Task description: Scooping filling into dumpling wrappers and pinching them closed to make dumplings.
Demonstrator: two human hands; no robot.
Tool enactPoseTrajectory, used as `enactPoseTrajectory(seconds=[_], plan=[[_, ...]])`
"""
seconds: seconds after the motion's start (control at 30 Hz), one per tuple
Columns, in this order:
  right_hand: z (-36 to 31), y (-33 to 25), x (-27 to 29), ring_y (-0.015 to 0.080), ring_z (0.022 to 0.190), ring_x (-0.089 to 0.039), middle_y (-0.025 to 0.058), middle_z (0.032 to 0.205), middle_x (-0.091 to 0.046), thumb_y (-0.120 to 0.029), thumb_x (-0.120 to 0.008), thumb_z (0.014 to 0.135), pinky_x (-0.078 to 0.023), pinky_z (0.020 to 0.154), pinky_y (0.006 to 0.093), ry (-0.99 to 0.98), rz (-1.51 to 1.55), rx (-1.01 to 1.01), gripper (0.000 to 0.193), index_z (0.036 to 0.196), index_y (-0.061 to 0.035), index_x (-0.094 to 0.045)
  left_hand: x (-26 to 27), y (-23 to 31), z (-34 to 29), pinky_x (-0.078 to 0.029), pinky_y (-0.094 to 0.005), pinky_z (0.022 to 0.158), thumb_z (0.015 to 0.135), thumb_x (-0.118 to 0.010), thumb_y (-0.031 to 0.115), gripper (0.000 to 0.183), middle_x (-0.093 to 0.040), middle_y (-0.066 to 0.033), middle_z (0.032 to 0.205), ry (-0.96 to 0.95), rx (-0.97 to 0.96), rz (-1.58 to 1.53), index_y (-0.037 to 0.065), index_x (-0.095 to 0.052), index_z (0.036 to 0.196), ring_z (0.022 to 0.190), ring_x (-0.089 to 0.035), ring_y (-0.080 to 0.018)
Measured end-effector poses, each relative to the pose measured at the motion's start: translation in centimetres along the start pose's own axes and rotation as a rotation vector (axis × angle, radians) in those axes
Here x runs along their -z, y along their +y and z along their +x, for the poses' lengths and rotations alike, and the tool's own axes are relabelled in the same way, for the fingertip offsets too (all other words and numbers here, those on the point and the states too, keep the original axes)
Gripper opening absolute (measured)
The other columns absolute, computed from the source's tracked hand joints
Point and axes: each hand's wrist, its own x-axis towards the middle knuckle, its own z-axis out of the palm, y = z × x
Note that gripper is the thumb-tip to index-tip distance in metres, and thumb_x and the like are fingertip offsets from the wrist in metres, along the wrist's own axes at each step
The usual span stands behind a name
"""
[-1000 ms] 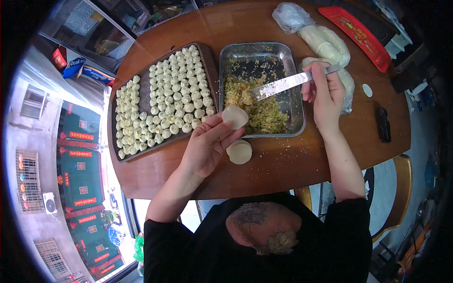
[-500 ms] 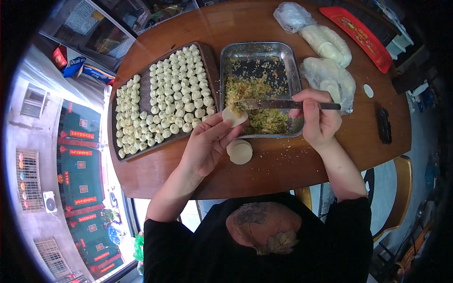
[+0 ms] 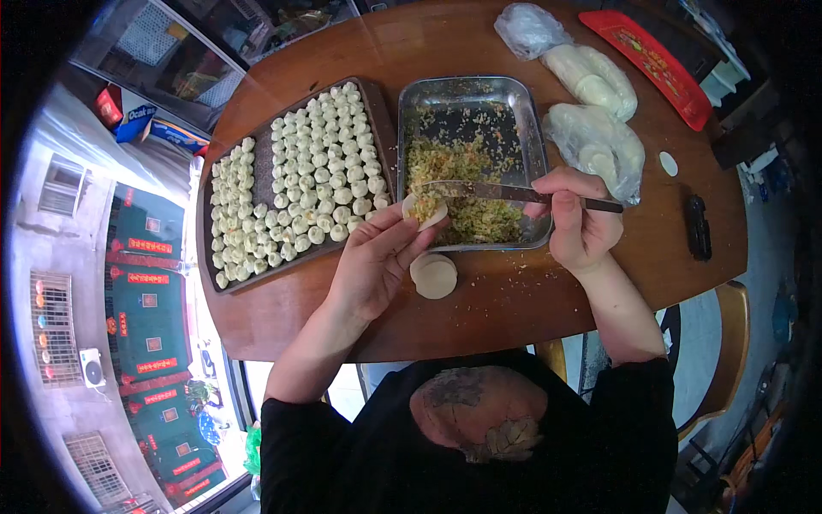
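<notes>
My left hand pinches a round dumpling wrapper at the near left corner of the metal tray. Chopped filling lies on the wrapper. A flat spreading knife is gripped by its dark handle in my right hand, its tip resting against the filling on the wrapper. More chopped green and orange filling is heaped in the near part of the tray. Just below my left fingers, a small stack of wrappers sits on the table.
Left of the metal tray, a dark baking tray holds rows of pleated dumplings. Bagged wrappers, a crumpled plastic bag and a red tray lie at the far right. A single wrapper and a black object lie further right.
More filling now covers the wrapper in my left hand, whose edges curl up slightly. The knife has tilted a little, its handle end lower and further right.
</notes>
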Motion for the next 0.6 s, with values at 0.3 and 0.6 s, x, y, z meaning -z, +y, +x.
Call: enactPoseTrajectory(seconds=[0.3,0.6], plan=[[0.6,-0.4,0.0,0.0079,0.064,-0.062,0.0086,0.091,-0.067,-0.009,-0.05,0.1,-0.05,0.056,0.0213,0.126,-0.014,-0.145,0.015,0.101,0.0025,-0.06,0.0,0.1,0.0,-0.055,-0.0237,0.095,0.098,-0.038,-0.003,0.037,-0.057,-0.0222,0.129,0.014,0.02,0.0,-0.011,-0.045,0.134,0.118,-0.06,-0.0257],[3.3,2.1,2.1,0.003,0.058,-0.052,0.0002,0.074,-0.062,-0.016,-0.055,0.1,-0.039,0.052,0.0173,0.268,-0.269,-0.273,0.019,0.094,0.0,-0.063,-0.5,0.6,-0.3,-0.055,-0.0266,0.094,0.096,-0.039,-0.002,0.038,-0.057,-0.0237,0.129,0.013,0.05,-0.108,-0.012,-0.044,0.133,0.118,-0.06,-0.0307]])
